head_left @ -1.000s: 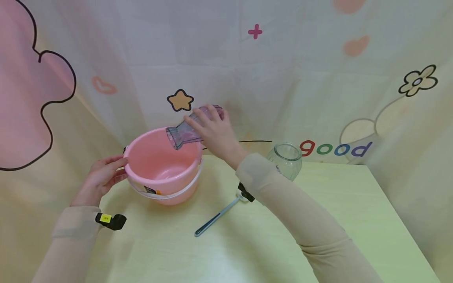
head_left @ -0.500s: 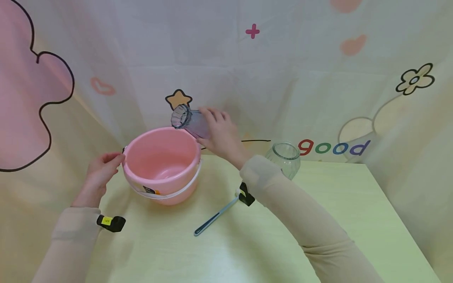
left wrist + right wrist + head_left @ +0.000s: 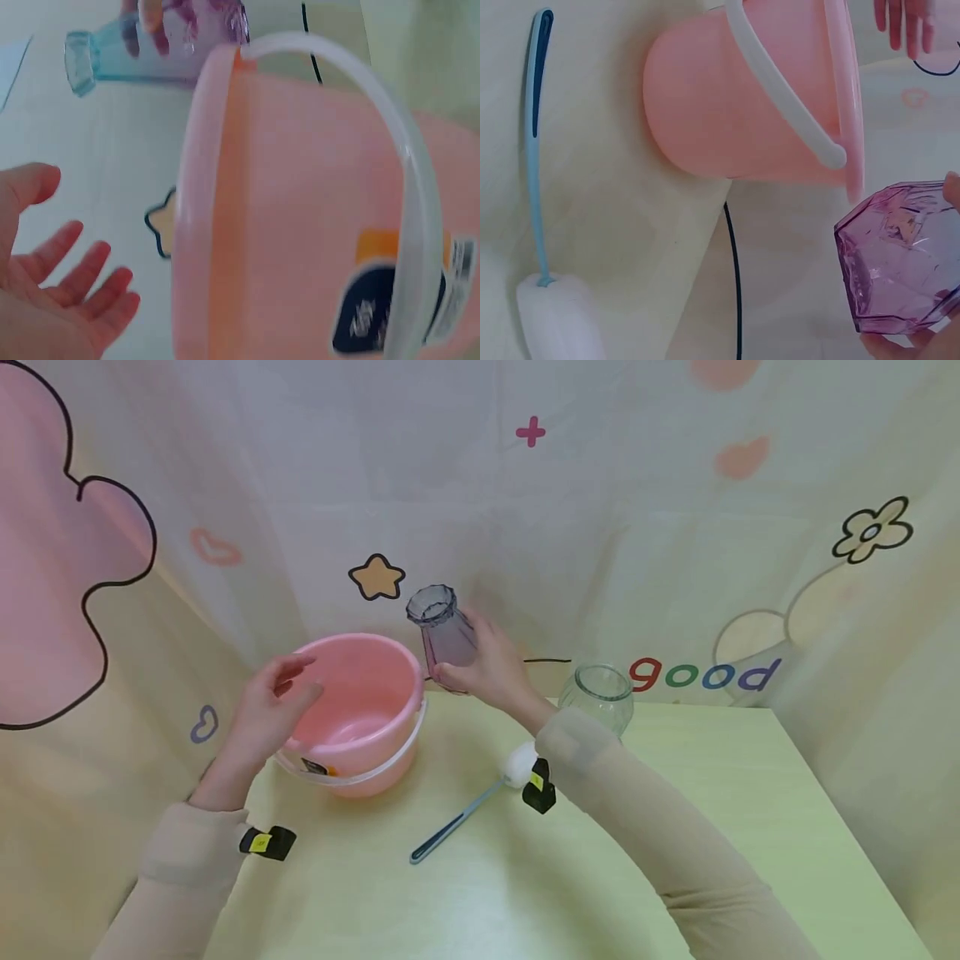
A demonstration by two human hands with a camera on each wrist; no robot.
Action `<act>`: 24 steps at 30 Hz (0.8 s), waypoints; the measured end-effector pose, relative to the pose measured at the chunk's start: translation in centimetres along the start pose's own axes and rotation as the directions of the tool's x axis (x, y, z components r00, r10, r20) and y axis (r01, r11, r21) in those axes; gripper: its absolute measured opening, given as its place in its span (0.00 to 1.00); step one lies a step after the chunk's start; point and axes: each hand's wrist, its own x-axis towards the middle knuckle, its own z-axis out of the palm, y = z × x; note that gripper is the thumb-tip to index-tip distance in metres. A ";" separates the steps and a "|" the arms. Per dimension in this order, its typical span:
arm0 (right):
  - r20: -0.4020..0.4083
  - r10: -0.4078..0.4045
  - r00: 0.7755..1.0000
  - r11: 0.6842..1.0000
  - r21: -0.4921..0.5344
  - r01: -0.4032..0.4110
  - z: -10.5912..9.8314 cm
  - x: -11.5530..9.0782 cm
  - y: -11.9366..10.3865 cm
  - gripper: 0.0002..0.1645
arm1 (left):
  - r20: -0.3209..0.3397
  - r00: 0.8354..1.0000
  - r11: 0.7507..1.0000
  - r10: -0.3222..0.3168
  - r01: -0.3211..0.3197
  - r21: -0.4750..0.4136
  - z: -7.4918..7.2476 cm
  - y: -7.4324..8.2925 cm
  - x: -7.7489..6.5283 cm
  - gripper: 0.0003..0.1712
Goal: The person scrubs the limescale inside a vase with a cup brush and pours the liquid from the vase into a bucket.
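Observation:
My right hand [image 3: 498,668] grips a faceted glass vase [image 3: 450,647], bluish at the neck and purple at the base. The vase stands nearly upright in the air, right of the pink bucket [image 3: 367,672], its mouth facing up. In the right wrist view its purple base [image 3: 900,262] shows between my fingers. My left hand [image 3: 266,718] hovers over the bucket's left rim, fingers loosely bent and holding nothing. The left wrist view shows that hand [image 3: 60,277] apart from the bucket wall [image 3: 300,187]. A white handle [image 3: 424,195] hangs across the bucket's front.
On the pale table [image 3: 712,827] lies a sponge brush with a white head [image 3: 519,766] and a blue handle [image 3: 453,822]. A round clear glass jar [image 3: 600,706] stands behind my right forearm. A printed curtain [image 3: 600,527] hangs along the back edge.
The vase was tipped over the bucket, mouth down; my right hand has turned it upright and moved it right. My left hand has let go of the rim and shifted right above it.

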 end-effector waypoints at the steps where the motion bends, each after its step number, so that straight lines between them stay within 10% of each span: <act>1: -0.006 0.004 1.000 1.000 0.012 -0.004 0.0 -0.2 0.3 0.51 | 0.015 0.999 0.998 0.050 -0.049 -0.037 0.6 0.3 0.0 0.26; 5: -0.037 -0.005 0.999 0.997 0.070 0.008 0.1 -0.9 1.5 0.49 | 0.086 0.981 0.978 0.176 -0.164 -0.131 2.8 2.0 -0.1 0.25; 12: -0.029 -0.010 1.000 0.982 0.186 0.015 -0.1 -3.0 3.1 0.47 | 0.233 0.953 0.961 0.192 -0.134 -0.243 6.9 5.3 -1.3 0.28; 24: 0.033 -0.038 0.999 0.969 0.244 0.029 0.1 -7.2 6.0 0.42 | 0.219 0.944 0.931 0.245 -0.165 -0.327 15.1 2.3 -0.7 0.37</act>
